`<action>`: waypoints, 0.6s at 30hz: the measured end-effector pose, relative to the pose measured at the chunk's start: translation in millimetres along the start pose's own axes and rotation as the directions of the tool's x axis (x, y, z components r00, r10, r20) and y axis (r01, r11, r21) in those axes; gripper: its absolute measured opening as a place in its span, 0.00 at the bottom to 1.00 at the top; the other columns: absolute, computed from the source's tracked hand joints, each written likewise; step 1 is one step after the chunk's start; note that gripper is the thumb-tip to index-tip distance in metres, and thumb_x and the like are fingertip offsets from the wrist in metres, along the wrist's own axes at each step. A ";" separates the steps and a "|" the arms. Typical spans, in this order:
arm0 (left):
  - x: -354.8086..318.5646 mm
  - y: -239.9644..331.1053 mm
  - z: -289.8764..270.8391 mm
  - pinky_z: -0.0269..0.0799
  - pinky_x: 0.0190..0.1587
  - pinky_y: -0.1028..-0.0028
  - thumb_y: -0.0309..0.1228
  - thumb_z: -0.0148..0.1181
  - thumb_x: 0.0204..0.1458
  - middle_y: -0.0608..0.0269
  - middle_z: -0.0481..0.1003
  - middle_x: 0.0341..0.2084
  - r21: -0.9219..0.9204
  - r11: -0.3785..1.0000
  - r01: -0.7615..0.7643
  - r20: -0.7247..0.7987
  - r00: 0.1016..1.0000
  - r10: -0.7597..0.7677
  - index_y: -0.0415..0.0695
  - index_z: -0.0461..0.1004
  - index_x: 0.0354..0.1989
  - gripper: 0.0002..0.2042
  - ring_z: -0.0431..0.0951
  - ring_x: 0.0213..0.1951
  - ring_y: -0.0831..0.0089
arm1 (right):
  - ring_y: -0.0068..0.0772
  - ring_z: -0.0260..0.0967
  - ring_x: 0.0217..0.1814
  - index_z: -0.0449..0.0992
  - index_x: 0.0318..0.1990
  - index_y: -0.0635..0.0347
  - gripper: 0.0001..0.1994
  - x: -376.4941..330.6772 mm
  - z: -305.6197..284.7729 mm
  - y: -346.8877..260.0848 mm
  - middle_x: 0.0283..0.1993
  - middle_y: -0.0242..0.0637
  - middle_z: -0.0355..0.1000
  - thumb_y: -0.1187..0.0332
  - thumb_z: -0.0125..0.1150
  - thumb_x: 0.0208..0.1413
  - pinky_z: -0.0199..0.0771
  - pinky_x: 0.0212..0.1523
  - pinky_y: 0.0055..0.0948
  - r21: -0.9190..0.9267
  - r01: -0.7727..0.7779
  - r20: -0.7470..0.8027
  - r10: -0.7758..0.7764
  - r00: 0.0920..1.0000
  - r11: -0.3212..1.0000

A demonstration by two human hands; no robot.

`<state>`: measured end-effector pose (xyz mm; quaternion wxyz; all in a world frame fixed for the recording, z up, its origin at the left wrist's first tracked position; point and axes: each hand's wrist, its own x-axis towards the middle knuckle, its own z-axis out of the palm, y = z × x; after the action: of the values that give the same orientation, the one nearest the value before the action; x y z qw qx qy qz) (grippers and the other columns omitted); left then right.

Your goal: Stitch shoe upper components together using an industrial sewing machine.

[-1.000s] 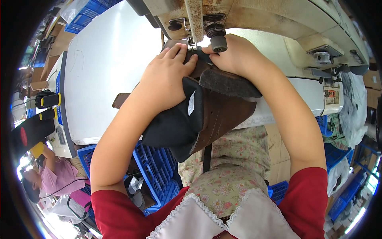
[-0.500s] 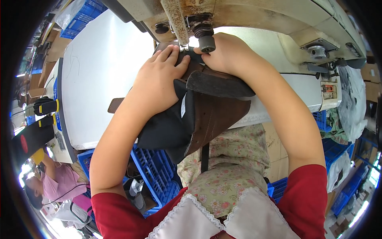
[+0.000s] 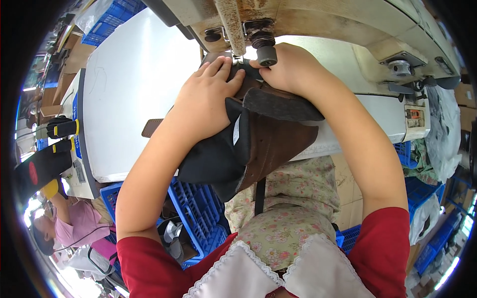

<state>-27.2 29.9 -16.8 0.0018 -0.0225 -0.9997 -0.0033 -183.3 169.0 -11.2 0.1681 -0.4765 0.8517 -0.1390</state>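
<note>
Brown leather work (image 3: 278, 144) lies in the head view under the arm of a sewing machine (image 3: 318, 20), its far end by the presser foot (image 3: 237, 60) and its near part hanging past the front edge of the white table (image 3: 134, 99), toward our lap. We press our left hand (image 3: 206, 97) on it, palm down, fingers slightly spread just left of the foot, probably so that the leather lies flat there. Our right hand (image 3: 290, 69) comes in from the other side, its thumb on the dark material beside the foot, seemingly to steady that edge; the black knob (image 3: 267, 55) hides part of it, so we cannot tell how tightly it grips. The two hands are near but apart, one either side of the foot, which leaves that spot between them free. Black padded lining (image 3: 211, 161) bulges below our left wrist, likely because the bulk needs somewhere to hang.
</note>
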 end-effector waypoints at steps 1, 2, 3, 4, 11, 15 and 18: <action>0.3 -0.4 0.2 0.59 0.67 0.60 0.37 0.57 0.46 0.41 0.64 0.64 0.010 1.000 0.001 -0.011 1.000 -0.001 0.45 0.71 0.62 0.30 0.60 0.68 0.50 | 0.44 0.77 0.46 0.85 0.39 0.48 0.11 0.4 1.0 1.0 0.40 0.39 0.80 0.67 0.58 0.50 0.78 0.45 0.41 0.022 0.001 -0.026 -0.001 1.000 1.000; 0.6 0.5 -0.8 0.59 0.67 0.60 0.37 0.57 0.46 0.41 0.64 0.64 0.015 1.000 0.007 -0.012 1.000 -0.007 0.45 0.71 0.62 0.30 0.60 0.68 0.50 | 0.44 0.77 0.46 0.85 0.39 0.48 0.11 0.4 3.6 3.6 0.40 0.39 0.80 0.67 0.58 0.50 0.78 0.45 0.41 0.022 0.009 -0.028 -0.008 1.000 1.000; 0.9 2.4 -2.2 0.60 0.66 0.60 0.36 0.58 0.45 0.41 0.64 0.64 -0.011 1.000 0.015 -0.009 1.000 -0.015 0.45 0.71 0.62 0.30 0.60 0.68 0.50 | 0.45 0.77 0.45 0.84 0.37 0.49 0.10 0.0 8.2 7.9 0.39 0.40 0.80 0.67 0.57 0.50 0.77 0.45 0.41 0.013 0.055 -0.049 -0.054 0.997 0.998; 1.9 3.3 -2.7 0.62 0.65 0.60 0.35 0.59 0.45 0.41 0.65 0.64 -0.038 0.999 0.022 -0.008 1.000 -0.022 0.46 0.72 0.61 0.30 0.61 0.68 0.50 | 0.45 0.77 0.44 0.84 0.36 0.50 0.10 0.0 12.5 12.9 0.38 0.40 0.79 0.66 0.57 0.50 0.77 0.44 0.42 0.000 0.099 -0.071 -0.099 0.993 0.995; -3.1 3.6 -1.1 0.68 0.58 0.60 0.27 0.59 0.38 0.44 0.70 0.57 -0.085 0.996 0.014 -0.104 0.994 -0.023 0.46 0.77 0.55 0.28 0.68 0.59 0.51 | 0.51 0.71 0.41 0.80 0.28 0.60 0.07 -8.3 23.6 23.9 0.33 0.44 0.75 0.66 0.60 0.48 0.74 0.42 0.45 0.049 0.327 -0.352 -0.290 0.890 0.944; -1.5 6.8 -7.9 0.67 0.56 0.62 0.27 0.59 0.38 0.51 0.72 0.51 -0.080 0.997 0.009 -0.105 0.994 -0.018 0.48 0.77 0.55 0.28 0.67 0.58 0.55 | 0.49 0.73 0.36 0.79 0.26 0.65 0.14 -9.7 14.8 21.9 0.28 0.48 0.74 0.60 0.65 0.49 0.72 0.38 0.42 0.337 0.275 -0.276 -0.185 0.943 0.900; -6.1 4.0 -7.7 0.65 0.55 0.64 0.27 0.59 0.38 0.56 0.72 0.47 -0.109 0.993 0.049 -0.082 0.995 -0.058 0.49 0.77 0.56 0.28 0.68 0.56 0.59 | 0.50 0.74 0.33 0.79 0.27 0.65 0.20 -17.9 -15.7 -1.6 0.28 0.50 0.75 0.53 0.66 0.51 0.72 0.35 0.41 0.360 -0.014 0.028 0.004 1.000 0.933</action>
<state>-20.9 33.6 -9.1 0.0429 0.0045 -0.9974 -0.0576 -179.9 184.8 6.4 0.2645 -0.4357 0.8115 -0.2857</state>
